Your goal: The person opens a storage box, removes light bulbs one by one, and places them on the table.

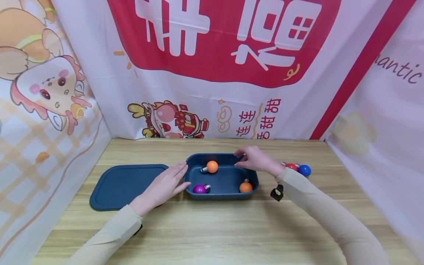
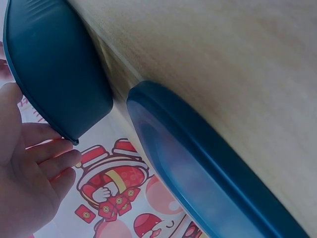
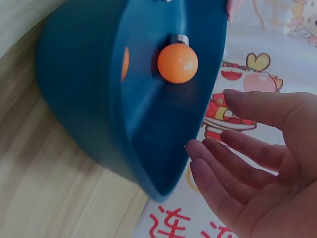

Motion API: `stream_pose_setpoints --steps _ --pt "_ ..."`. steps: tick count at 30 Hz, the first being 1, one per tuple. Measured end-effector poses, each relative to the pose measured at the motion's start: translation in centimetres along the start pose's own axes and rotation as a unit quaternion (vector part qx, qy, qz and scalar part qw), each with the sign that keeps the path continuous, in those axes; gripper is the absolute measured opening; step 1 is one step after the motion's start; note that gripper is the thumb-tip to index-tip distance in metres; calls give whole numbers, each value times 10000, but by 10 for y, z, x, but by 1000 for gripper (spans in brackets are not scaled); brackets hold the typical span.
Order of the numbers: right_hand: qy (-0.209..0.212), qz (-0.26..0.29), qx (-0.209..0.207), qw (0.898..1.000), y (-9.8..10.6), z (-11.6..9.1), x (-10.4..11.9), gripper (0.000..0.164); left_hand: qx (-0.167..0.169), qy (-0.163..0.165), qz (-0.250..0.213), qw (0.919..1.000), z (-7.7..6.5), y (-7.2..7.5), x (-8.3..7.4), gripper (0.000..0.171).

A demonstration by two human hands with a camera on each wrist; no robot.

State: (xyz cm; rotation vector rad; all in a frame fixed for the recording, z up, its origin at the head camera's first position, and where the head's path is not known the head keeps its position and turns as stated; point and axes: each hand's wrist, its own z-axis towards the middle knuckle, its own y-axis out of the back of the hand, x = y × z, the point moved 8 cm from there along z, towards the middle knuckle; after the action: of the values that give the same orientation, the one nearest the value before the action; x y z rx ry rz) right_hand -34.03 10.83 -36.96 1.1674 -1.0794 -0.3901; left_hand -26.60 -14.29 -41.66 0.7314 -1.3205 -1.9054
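A dark blue rectangular box (image 1: pixel 225 197) stands upright on the table with three small light bulbs inside. One orange bulb (image 1: pixel 212 167) lies toward the back, a purple bulb (image 1: pixel 200 189) at the front left, another orange bulb (image 1: pixel 246 187) at the front right. My left hand (image 1: pixel 163 187) rests its straight fingers on the box's left rim, thumb at the front corner. Over the far right corner hovers my right hand (image 1: pixel 255 159), its fingers loosely bent and apart. The right wrist view shows nothing between those fingers (image 3: pixel 247 144).
Left of the box, a matching dark blue lid (image 1: pixel 129 184) lies flat, partly under my left forearm. A red bulb (image 1: pixel 291 167) and a blue bulb (image 1: pixel 304 170) lie right of the box, beyond my right wrist. Printed cloth (image 1: pixel 212 92) hangs behind the wooden table (image 1: pixel 212 232).
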Motion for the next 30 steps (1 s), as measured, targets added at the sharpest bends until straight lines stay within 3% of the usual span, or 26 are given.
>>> stream_pose_setpoints --steps 22,30 --pt "243 -246 189 9992 -30 39 25 38 -160 -76 56 9998 0 2 -3 63" --pt "283 -567 271 9976 -43 52 30 34 -152 -111 59 9998 0 2 -2 64"
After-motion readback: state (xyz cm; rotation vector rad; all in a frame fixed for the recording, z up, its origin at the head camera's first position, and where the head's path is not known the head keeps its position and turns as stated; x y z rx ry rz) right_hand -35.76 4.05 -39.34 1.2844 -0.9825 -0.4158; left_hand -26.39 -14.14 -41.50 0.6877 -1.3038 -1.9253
